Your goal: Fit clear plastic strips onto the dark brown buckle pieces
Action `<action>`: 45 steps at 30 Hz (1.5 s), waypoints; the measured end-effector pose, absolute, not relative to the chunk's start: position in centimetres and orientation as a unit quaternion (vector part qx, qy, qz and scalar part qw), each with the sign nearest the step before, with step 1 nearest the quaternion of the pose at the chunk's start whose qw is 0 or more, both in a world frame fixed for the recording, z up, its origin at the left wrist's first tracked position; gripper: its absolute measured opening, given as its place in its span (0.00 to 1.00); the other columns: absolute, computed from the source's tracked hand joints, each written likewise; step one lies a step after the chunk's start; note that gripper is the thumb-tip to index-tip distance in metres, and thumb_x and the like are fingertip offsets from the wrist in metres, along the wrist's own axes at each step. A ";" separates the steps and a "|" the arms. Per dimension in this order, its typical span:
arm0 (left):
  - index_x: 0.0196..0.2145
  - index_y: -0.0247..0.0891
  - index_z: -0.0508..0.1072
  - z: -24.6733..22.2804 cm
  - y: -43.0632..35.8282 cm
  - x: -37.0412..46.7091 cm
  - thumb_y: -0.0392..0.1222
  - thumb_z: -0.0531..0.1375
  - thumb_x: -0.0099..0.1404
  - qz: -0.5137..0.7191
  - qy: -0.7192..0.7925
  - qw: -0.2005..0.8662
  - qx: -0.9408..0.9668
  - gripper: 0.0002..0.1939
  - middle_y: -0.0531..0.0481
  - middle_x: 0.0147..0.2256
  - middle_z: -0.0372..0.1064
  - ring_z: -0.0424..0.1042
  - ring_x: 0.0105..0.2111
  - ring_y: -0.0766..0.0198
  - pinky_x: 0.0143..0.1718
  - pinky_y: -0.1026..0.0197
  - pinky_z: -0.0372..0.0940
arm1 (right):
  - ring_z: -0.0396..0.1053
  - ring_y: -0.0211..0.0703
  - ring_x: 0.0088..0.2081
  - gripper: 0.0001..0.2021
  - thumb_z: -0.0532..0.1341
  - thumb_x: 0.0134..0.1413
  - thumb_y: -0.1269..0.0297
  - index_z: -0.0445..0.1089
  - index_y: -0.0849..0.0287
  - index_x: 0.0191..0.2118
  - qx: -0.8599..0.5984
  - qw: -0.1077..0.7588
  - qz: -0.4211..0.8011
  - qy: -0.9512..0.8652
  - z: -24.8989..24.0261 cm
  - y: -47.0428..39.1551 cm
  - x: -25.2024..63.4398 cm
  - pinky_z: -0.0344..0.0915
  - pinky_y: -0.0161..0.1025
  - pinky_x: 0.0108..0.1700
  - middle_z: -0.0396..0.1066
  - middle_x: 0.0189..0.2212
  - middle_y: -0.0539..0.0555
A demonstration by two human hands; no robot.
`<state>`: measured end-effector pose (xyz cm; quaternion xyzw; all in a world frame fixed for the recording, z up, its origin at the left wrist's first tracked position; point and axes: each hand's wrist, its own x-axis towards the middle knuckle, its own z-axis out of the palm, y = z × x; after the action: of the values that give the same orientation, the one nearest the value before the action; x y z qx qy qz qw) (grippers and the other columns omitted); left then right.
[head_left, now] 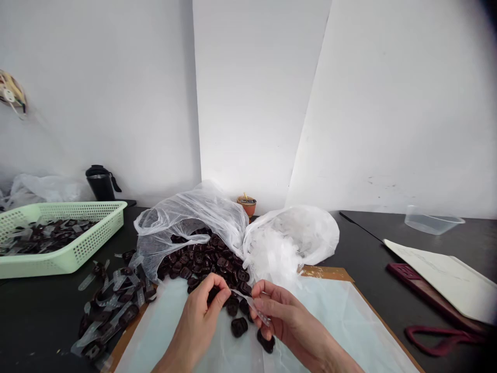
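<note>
Between my two hands runs a narrow translucent plastic strap with small holes. My left hand is closed, pinching the strap's thin end between thumb and forefinger. The wider, holed part lies in the fingers of my right hand, which are curled around it. A dark brown glossy plastic piece shows just under my right fingers; whether they touch it, I cannot tell. Another loose brown piece rests on the pale sheet. Behind my hands, a heap of brown pieces spills from a clear plastic bag.
A second bag holds many translucent straps. Brown pieces with straps attached are piled at left, beside a green basket containing more. At right are a notebook, a maroon strap-like object and a clear tub.
</note>
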<state>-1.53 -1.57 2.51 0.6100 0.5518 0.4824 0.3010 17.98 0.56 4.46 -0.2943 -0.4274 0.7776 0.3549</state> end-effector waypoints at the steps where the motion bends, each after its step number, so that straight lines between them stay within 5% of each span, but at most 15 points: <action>1: 0.29 0.44 0.68 2.4 -1.5 -1.6 0.47 0.56 0.67 0.488 0.555 0.298 0.604 0.09 0.54 0.28 0.67 0.64 0.29 0.59 0.30 0.62 0.56 | 0.64 0.33 0.25 0.13 0.70 0.46 0.64 0.67 0.60 0.36 -0.299 0.355 0.773 -0.431 4.5 0.6 18.0 0.59 0.29 0.25 0.71 0.26 0.49; 6: 0.30 0.43 0.69 2.8 -1.7 -1.2 0.49 0.58 0.65 0.512 0.540 0.401 0.534 0.10 0.58 0.23 0.60 0.57 0.21 0.66 0.24 0.65 0.53 | 0.63 0.34 0.25 0.15 0.70 0.42 0.66 0.70 0.60 0.38 -0.341 0.351 0.718 -0.495 4.0 0.8 17.9 0.62 0.32 0.27 0.70 0.25 0.47; 12: 0.29 0.40 0.69 3.1 -1.6 -1.0 0.45 0.63 0.60 0.528 0.484 0.552 0.426 0.09 0.57 0.27 0.66 0.56 0.23 0.69 0.25 0.66 0.53 | 0.59 0.33 0.23 0.03 0.63 0.43 0.71 0.72 0.61 0.29 -0.399 0.330 0.588 -0.621 2.4 1.0 17.5 0.58 0.32 0.26 0.65 0.22 0.45; 15: 0.27 0.40 0.67 2.7 -1.3 -1.1 0.42 0.64 0.57 0.526 0.484 0.550 0.432 0.09 0.57 0.28 0.66 0.54 0.22 0.71 0.24 0.67 0.51 | 0.60 0.33 0.23 0.02 0.63 0.47 0.69 0.72 0.60 0.30 -0.382 0.335 0.591 -0.627 2.4 0.8 17.4 0.58 0.32 0.27 0.65 0.22 0.45; 20: 0.25 0.40 0.67 2.4 -1.4 -0.7 0.41 0.63 0.56 0.514 0.476 0.528 0.480 0.08 0.54 0.30 0.71 0.56 0.22 0.69 0.23 0.66 0.51 | 0.70 0.38 0.27 0.15 0.68 0.49 0.54 0.66 0.60 0.30 -0.335 0.350 0.690 -0.538 2.3 0.7 16.8 0.66 0.36 0.33 0.73 0.24 0.50; 26: 0.26 0.38 0.69 2.1 -1.5 -0.1 0.37 0.61 0.56 0.492 0.464 0.549 0.492 0.03 0.54 0.27 0.70 0.57 0.20 0.70 0.23 0.65 0.52 | 0.66 0.34 0.20 0.18 0.74 0.35 0.60 0.66 0.60 0.26 -0.362 0.400 0.691 -0.480 1.0 0.9 15.7 0.61 0.32 0.25 0.70 0.20 0.46; 34: 0.38 0.36 0.74 1.5 -1.8 -0.2 0.43 0.60 0.63 0.541 0.407 0.669 0.306 0.09 0.50 0.33 0.72 0.68 0.33 0.64 0.34 0.63 0.63 | 0.63 0.32 0.24 0.08 0.70 0.39 0.70 0.74 0.62 0.29 -0.369 0.396 0.634 -0.551 0.7 0.9 16.0 0.56 0.31 0.28 0.71 0.23 0.47; 41: 0.32 0.37 0.74 1.3 -1.4 -0.1 0.42 0.67 0.57 0.530 0.399 0.646 0.378 0.08 0.54 0.24 0.71 0.69 0.26 0.65 0.32 0.61 0.65 | 0.69 0.37 0.26 0.10 0.71 0.44 0.60 0.77 0.63 0.29 -0.335 0.386 0.662 -0.549 0.8 0.3 15.5 0.63 0.35 0.32 0.75 0.23 0.52; 45: 0.34 0.35 0.76 1.1 -1.2 -0.1 0.41 0.67 0.58 0.552 0.382 0.652 0.352 0.07 0.52 0.28 0.74 0.70 0.27 0.66 0.32 0.63 0.66 | 0.72 0.40 0.24 0.17 0.74 0.39 0.58 0.72 0.60 0.32 -0.327 0.422 0.688 -0.491 -0.4 0.9 15.4 0.67 0.36 0.28 0.73 0.23 0.49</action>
<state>-0.06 -1.20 1.06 0.3517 0.3823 0.5524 0.6519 15.42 0.92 -0.37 -0.3273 -0.4912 0.6880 0.4222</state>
